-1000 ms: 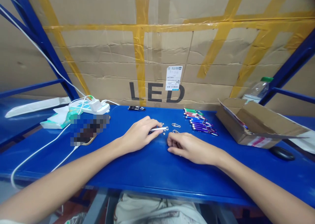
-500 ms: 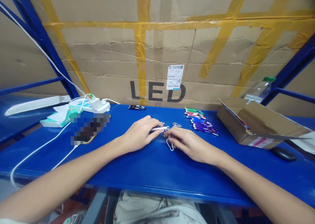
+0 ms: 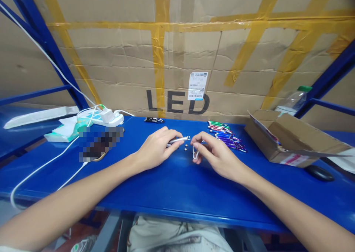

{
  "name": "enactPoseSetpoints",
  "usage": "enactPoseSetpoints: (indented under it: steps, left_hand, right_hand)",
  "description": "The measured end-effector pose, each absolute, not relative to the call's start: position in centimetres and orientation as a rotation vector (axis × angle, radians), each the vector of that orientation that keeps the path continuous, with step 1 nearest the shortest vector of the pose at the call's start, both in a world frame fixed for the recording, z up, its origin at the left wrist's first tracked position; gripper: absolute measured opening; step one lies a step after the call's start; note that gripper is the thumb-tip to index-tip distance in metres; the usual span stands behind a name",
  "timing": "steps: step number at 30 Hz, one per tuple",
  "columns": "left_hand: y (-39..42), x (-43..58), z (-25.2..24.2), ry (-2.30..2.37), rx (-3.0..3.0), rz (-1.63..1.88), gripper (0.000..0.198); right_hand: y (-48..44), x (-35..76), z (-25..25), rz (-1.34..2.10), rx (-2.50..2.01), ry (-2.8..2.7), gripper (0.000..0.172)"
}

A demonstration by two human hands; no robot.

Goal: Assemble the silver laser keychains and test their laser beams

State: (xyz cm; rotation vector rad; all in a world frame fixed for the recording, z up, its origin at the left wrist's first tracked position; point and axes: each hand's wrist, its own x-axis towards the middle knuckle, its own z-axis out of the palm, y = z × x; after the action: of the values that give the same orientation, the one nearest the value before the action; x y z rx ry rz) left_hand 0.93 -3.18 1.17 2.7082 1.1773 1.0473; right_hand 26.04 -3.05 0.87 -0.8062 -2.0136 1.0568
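Note:
My left hand [image 3: 156, 148] is closed around a small silver metal tube [image 3: 179, 139], lifted a little off the blue table [image 3: 172, 185], its ringed end pointing right. My right hand [image 3: 215, 153] pinches a small silver carabiner clip [image 3: 195, 153] that hangs from its fingertips, just right of the tube's end. A few tiny silver parts [image 3: 187, 146] lie on the table between the hands. A row of coloured mini tubes [image 3: 226, 135], green, red, blue and purple, lies behind my right hand.
An open cardboard box [image 3: 288, 139] stands at the right, with a plastic bottle [image 3: 292, 100] behind it and a black mouse [image 3: 317, 172] in front. A white power strip [image 3: 102, 118] with cables, a tissue pack [image 3: 65, 132] and a blurred object lie at the left. Taped cardboard forms the back wall.
My right hand picked the clip up off the table and raised it towards the tube's end. My left hand lifted the tube slightly.

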Motion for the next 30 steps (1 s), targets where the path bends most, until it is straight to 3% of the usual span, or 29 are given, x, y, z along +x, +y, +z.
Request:
enactPoseSetpoints:
  steps: [14,24,30]
  left_hand:
    - [-3.23,1.11,1.09,1.225,2.560,1.031,0.026]
    - [-3.12,0.96,0.91,1.189,2.603,1.046,0.025]
    - [-3.33,1.11,1.14,1.167,2.602,1.066,0.027]
  right_hand:
    - [-2.37,26.14,0.63,0.995,-0.850,-1.843,0.024]
    - [-2.33,26.55,0.79,0.565,-0.825,-2.138,0.014]
    - [-2.10,26.57,0.81,0.466,-0.732,-2.227,0.024]
